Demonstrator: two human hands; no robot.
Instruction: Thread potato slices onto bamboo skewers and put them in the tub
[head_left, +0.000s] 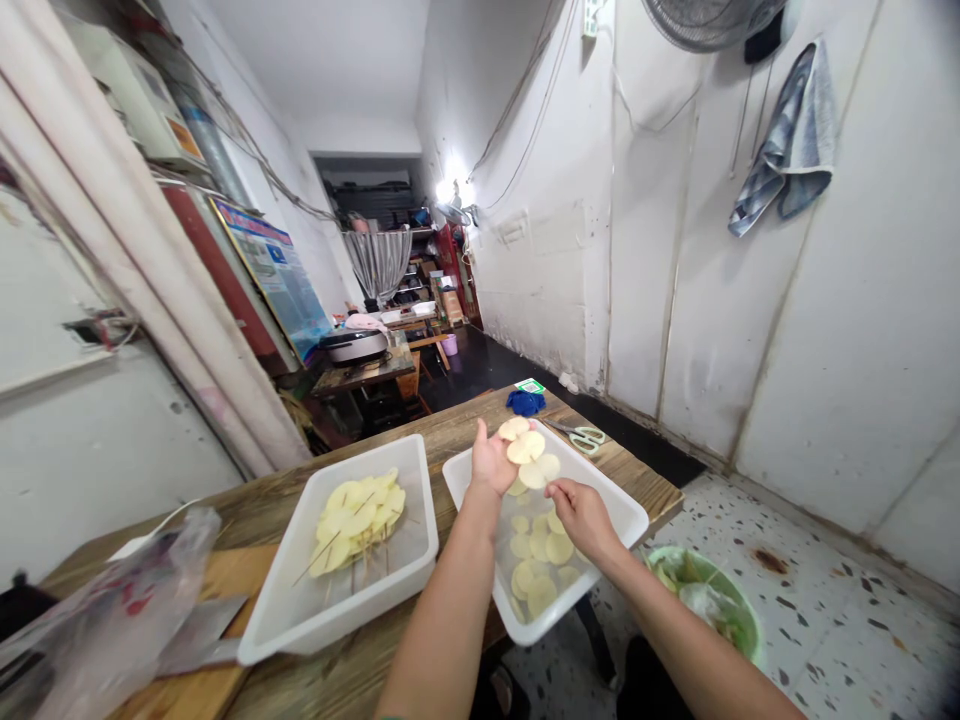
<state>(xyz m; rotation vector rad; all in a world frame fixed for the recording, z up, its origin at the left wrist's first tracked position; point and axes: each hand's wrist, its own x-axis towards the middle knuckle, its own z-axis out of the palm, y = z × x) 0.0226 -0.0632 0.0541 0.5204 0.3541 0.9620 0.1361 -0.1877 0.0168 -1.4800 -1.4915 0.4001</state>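
My left hand [493, 462] is raised over the right white tray [630, 517] and grips a row of pale potato slices [526, 449], apparently threaded on a thin skewer that I cannot see clearly. My right hand [581, 512] is pinched at the lower end of that row, its fingertips touching the lowest slice. Below both hands, loose potato slices [536, 570] lie in the right tray. The left white tray [285, 610] holds a pile of skewered potato slices [360, 520] with thin sticks poking out.
Both trays sit on a wooden table [457, 425]. A clear plastic bag [97, 620] lies at the left end, scissors [581, 435] and a blue cloth [525, 402] at the far end. A green basin [712, 600] of scraps stands on the floor at the right.
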